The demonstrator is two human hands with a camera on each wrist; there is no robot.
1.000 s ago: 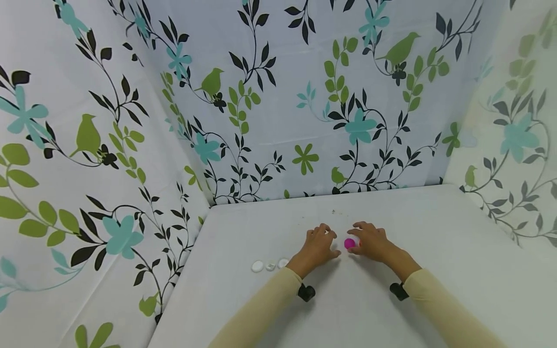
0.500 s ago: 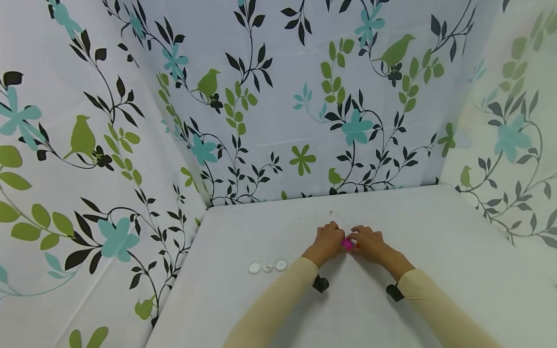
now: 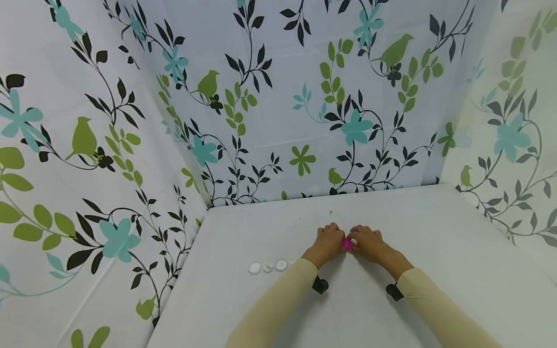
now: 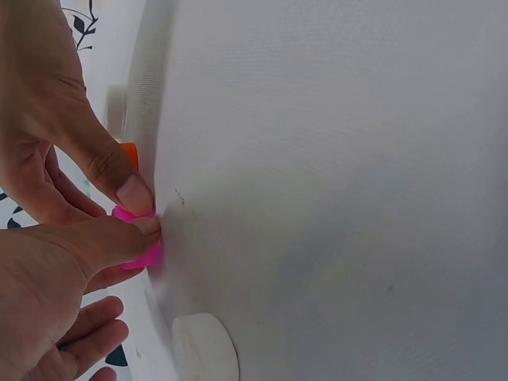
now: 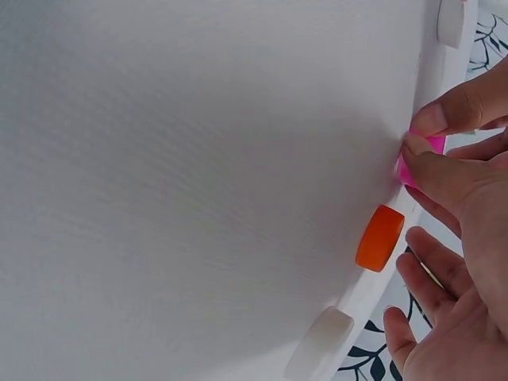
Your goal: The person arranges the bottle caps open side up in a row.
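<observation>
A bright pink cap stands on the white table between the two hands. My left hand pinches it from the left with thumb and fingers. From the other side my right hand pinches the same cap, and the two thumbs nearly meet on it in the left wrist view. Fingers cover much of the pink cap. The other fingers of the right hand spread loosely, close to an orange cap on the table.
Beyond the orange cap lies a white cap. Several white round caps sit in a row to the left, one partly behind the left sleeve. Another white cap shows near the left hand. Patterned cloth walls off the table's back and sides.
Over the second my left hand has moved right from the bare table to the pink cap and now pinches it. My right hand has stayed nearly in place, its fingers drawn onto the cap.
</observation>
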